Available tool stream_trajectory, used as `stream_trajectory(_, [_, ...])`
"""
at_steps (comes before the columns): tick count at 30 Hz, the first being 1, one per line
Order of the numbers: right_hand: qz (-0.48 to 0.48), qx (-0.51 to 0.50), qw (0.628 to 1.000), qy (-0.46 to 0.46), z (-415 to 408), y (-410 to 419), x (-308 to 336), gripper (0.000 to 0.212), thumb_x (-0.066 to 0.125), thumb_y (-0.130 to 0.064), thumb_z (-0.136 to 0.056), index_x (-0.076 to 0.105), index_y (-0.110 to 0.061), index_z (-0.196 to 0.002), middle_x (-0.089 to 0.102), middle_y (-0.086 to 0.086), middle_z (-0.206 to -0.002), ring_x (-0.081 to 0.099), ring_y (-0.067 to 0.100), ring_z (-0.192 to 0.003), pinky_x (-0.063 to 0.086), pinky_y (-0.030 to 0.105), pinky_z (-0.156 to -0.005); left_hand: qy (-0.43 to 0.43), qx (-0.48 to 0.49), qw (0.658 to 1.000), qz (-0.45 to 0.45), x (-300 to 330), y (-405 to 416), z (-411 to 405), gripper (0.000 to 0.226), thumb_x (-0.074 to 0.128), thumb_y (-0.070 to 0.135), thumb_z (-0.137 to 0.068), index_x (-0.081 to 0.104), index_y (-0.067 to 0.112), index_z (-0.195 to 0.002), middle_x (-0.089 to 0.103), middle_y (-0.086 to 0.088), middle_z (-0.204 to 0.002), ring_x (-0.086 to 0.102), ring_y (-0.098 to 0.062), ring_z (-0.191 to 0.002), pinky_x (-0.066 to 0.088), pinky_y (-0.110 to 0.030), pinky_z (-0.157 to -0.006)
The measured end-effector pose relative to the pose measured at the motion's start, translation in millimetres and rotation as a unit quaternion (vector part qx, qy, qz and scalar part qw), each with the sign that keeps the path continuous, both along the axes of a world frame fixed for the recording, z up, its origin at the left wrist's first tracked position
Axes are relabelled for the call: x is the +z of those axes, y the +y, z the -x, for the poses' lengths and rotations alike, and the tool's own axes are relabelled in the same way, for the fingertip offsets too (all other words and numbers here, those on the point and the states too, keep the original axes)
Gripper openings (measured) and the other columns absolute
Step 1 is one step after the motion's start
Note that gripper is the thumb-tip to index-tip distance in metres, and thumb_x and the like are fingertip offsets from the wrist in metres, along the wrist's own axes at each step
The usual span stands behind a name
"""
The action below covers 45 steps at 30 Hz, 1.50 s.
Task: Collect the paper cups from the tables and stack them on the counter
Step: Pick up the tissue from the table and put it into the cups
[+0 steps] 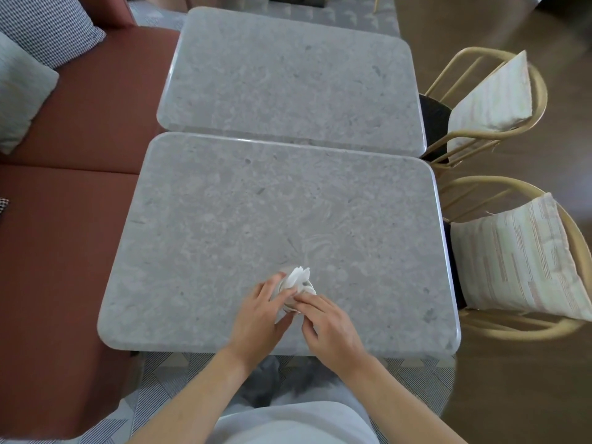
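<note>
Head view: left hand curled round side of white paper cup, fingers wrapped; right hand pinches crumpled white napkin poking from cup mouth; cup near front edge of grey stone-look table, rounded corners; cup mostly hidden by fingers, blurred

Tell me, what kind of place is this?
Probably a cafe. Two stone tables stand end to end, with a red bench along one side, chairs along the other, and paper cups being collected.

grey stone table, paper cups.
</note>
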State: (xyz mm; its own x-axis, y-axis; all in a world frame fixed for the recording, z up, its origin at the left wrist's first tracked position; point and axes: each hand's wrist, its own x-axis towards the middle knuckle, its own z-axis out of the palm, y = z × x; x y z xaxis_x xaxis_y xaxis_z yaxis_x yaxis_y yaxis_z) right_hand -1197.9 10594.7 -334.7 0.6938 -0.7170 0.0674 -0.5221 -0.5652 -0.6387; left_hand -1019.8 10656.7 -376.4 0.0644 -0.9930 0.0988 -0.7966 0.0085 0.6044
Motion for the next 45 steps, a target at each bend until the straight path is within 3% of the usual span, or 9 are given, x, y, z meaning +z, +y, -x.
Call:
stream_trajectory(4, [0.02,-0.018,1.0,-0.008,5,1,-1,0.036,0.067,0.004,-0.091,0.075,-0.013,-0.121,0.067,-0.004,-0.127,0.063,0.015,-0.111,0.049,0.02,-0.1,0.017,-0.018,1.0,-0.013,-4,0,1,0.043,0.077,0.033,-0.095,0.061,0.036,-0.135,0.047,0.006,-0.156,0.056,-0.017,-0.117,0.05,-0.024,-0.089])
stream_trajectory(12, [-0.024,-0.053,0.997,0.055,3,-13,0,0.036,0.069,-0.006,-0.095,0.068,-0.016,-0.13,0.057,-0.002,-0.131,0.056,0.015,-0.116,0.046,0.02,-0.096,0.019,-0.039,0.998,-0.034,-3,5,6,0.028,0.075,0.034,-0.099,0.073,0.036,-0.127,0.053,0.004,-0.153,0.058,-0.021,-0.124,0.059,-0.033,-0.088])
stream_trajectory(17, [-0.004,-0.039,0.998,0.058,1,-15,-7,0.026,0.072,-0.003,-0.093,0.074,-0.012,-0.118,0.062,0.001,-0.115,0.061,0.021,-0.1,0.053,0.027,-0.08,0.013,-0.036,0.999,-0.03,-1,8,6,0.036,0.083,0.026,-0.092,0.07,0.031,-0.125,0.055,-0.002,-0.153,0.061,-0.025,-0.123,0.061,-0.036,-0.088])
stream_trajectory(20, [0.025,-0.046,0.997,0.06,0,-12,-11,0.017,0.076,-0.002,-0.09,0.078,-0.01,-0.105,0.065,0.002,-0.105,0.062,0.024,-0.09,0.057,0.038,-0.074,-0.002,-0.03,0.999,-0.022,0,10,5,0.048,0.087,0.024,-0.088,0.066,0.028,-0.13,0.055,-0.005,-0.151,0.064,-0.027,-0.118,0.062,-0.037,-0.087])
stream_trajectory(24, [0.067,-0.063,0.992,0.087,0,-8,-12,0.007,0.074,-0.017,-0.095,0.079,-0.018,-0.1,0.063,-0.002,-0.104,0.061,0.023,-0.093,0.053,0.041,-0.08,-0.004,-0.025,0.999,-0.021,3,12,4,0.054,0.09,0.024,-0.084,0.065,0.028,-0.131,0.053,-0.004,-0.151,0.063,-0.025,-0.117,0.062,-0.037,-0.086])
stream_trajectory(28, [0.08,-0.067,0.987,0.121,6,-5,-10,0.015,0.065,-0.028,-0.101,0.079,-0.023,-0.104,0.059,-0.001,-0.12,0.056,0.021,-0.105,0.047,0.04,-0.088,-0.02,-0.012,0.997,-0.068,3,14,7,0.055,0.091,0.03,-0.084,0.067,0.028,-0.133,0.053,-0.007,-0.156,0.063,-0.028,-0.119,0.063,-0.039,-0.086])
stream_trajectory(31, [0.082,-0.068,0.987,0.12,12,-3,-8,0.015,0.064,-0.029,-0.1,0.078,-0.025,-0.102,0.056,0.001,-0.133,0.053,0.021,-0.114,0.044,0.039,-0.094,-0.024,-0.013,0.996,-0.084,4,11,9,0.049,0.089,0.031,-0.086,0.07,0.029,-0.131,0.052,-0.008,-0.157,0.063,-0.031,-0.123,0.063,-0.042,-0.087])
stream_trajectory(36, [0.086,-0.066,0.988,0.106,18,-4,-7,0.01,0.067,-0.028,-0.098,0.077,-0.024,-0.096,0.056,-0.002,-0.134,0.055,0.02,-0.116,0.043,0.038,-0.094,-0.019,-0.017,0.994,-0.104,5,3,11,0.037,0.085,0.033,-0.089,0.068,0.03,-0.122,0.051,-0.008,-0.157,0.061,-0.033,-0.127,0.061,-0.046,-0.09])
stream_trajectory(45, [0.018,-0.038,0.976,0.215,18,-4,-10,0.039,0.048,-0.044,-0.097,0.069,-0.027,-0.126,0.045,0.003,-0.153,0.046,0.025,-0.136,0.042,0.044,-0.109,-0.048,-0.034,0.988,-0.144,5,-5,12,0.047,0.064,0.045,-0.103,0.056,0.034,-0.148,0.036,0.001,-0.165,0.05,-0.023,-0.137,0.052,-0.038,-0.105])
